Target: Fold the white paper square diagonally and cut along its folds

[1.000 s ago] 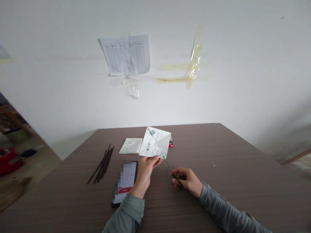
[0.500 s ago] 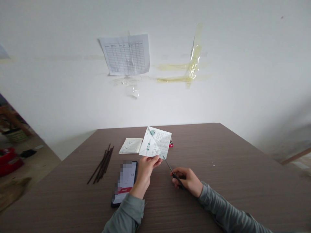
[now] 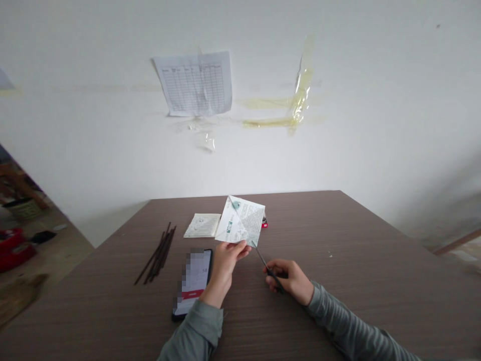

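Note:
A folded square of printed paper [image 3: 240, 221], creased along its diagonals, is pinched at its lower edge by my left hand [image 3: 228, 260]. My right hand [image 3: 287, 280] is closed around the dark handles of a pair of scissors [image 3: 262, 258]. The scissors' tips touch the paper's lower right corner, just right of my left fingertips. Behind the paper, a small red item [image 3: 265, 224] is mostly hidden. Left of the paper lies another flat, pale printed piece [image 3: 202, 225], partly covered at its right edge.
Several thin dark brown sticks [image 3: 160, 254] lie in a loose bundle on the left of the brown table [image 3: 361, 250]. A phone [image 3: 195, 286] with a lit screen lies beside my left wrist. On the wall behind hang a printed sheet [image 3: 195, 85] and yellowish tape [image 3: 300, 98].

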`<state>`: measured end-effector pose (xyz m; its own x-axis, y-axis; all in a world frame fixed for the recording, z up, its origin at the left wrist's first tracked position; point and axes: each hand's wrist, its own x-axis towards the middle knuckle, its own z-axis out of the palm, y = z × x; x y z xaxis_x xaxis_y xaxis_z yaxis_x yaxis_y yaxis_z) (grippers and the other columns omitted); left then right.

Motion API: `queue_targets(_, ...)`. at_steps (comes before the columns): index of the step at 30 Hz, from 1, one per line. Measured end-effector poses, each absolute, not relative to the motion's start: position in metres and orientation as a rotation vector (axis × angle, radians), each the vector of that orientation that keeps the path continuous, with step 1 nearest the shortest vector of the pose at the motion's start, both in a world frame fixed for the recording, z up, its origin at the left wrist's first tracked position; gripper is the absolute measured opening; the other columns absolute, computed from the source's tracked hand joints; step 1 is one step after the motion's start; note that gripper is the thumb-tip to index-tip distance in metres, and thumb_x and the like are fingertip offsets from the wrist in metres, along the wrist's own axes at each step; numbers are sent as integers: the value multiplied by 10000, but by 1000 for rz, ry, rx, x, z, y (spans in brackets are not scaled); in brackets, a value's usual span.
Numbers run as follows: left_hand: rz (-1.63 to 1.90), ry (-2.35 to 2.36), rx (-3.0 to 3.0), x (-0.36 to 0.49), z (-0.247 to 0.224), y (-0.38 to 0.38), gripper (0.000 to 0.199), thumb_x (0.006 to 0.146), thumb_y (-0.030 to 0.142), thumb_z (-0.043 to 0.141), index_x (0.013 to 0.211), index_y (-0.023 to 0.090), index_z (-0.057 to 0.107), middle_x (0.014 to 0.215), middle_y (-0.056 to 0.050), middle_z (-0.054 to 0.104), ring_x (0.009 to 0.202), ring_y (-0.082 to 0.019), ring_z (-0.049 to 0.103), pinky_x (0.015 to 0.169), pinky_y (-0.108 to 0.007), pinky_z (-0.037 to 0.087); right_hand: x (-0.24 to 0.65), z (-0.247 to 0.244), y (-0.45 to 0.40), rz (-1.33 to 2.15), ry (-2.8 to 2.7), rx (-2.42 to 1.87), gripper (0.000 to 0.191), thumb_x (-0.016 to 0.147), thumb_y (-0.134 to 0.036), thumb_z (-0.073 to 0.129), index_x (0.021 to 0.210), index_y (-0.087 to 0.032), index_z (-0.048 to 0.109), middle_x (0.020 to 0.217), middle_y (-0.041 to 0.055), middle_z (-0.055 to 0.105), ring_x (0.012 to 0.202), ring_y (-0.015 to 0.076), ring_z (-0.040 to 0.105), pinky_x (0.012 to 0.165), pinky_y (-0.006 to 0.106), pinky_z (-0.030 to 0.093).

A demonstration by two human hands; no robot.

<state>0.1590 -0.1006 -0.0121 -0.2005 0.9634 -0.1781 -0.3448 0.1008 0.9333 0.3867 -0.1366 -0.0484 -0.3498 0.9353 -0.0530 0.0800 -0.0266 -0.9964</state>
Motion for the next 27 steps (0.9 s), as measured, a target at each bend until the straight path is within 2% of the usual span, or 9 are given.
queue_targets(3, 1398, 1166, 736, 160, -10, -102, 269, 789, 69, 1141, 840, 165, 896, 841, -82, 942, 768, -255, 928, 791, -343, 787, 387, -46, -137, 1456, -1513, -1099, 638, 720, -735, 1130, 988, -219, 866, 709, 51, 794, 642, 246, 701, 683, 405, 633)
queue_targets(9, 1381, 1160, 785, 159, -14, -102, 252, 810, 132, 1150, 840, 180, 904, 874, -85, 958, 793, -257, 932, 815, -355, 793, 385, -40, -139, 1441, -1506, -1109, 643, 686, -763, 1125, 964, -254, 847, 701, 54, 800, 636, 258, 685, 686, 432, 602)
queue_targets(12, 1384, 1145, 794, 158, -15, -101, 277, 778, 162, 1175, 843, 180, 906, 863, -82, 957, 780, -250, 929, 794, -336, 794, 384, -40, -139, 1436, -1508, -1116, 643, 690, -762, 1130, 963, -251, 851, 705, 72, 799, 660, 278, 699, 703, 445, 595)
queue_targets(19, 1393, 1142, 800, 158, -16, -101, 348, 711, 207, 1213, 839, 179, 890, 859, -80, 958, 787, -251, 934, 769, -315, 796, 384, -45, -138, 1423, -1527, -1107, 679, 732, -817, 1082, 990, -238, 839, 689, 38, 781, 626, 235, 663, 682, 408, 580)
queue_targets(27, 1375, 1171, 818, 157, -19, -99, 379, 723, 259, 1230, 875, 181, 891, 885, -85, 959, 825, -280, 948, 853, -381, 820, 385, -46, -137, 1396, -1538, -1112, 628, 764, -787, 1072, 977, -242, 844, 689, 47, 800, 626, 239, 672, 680, 420, 583)
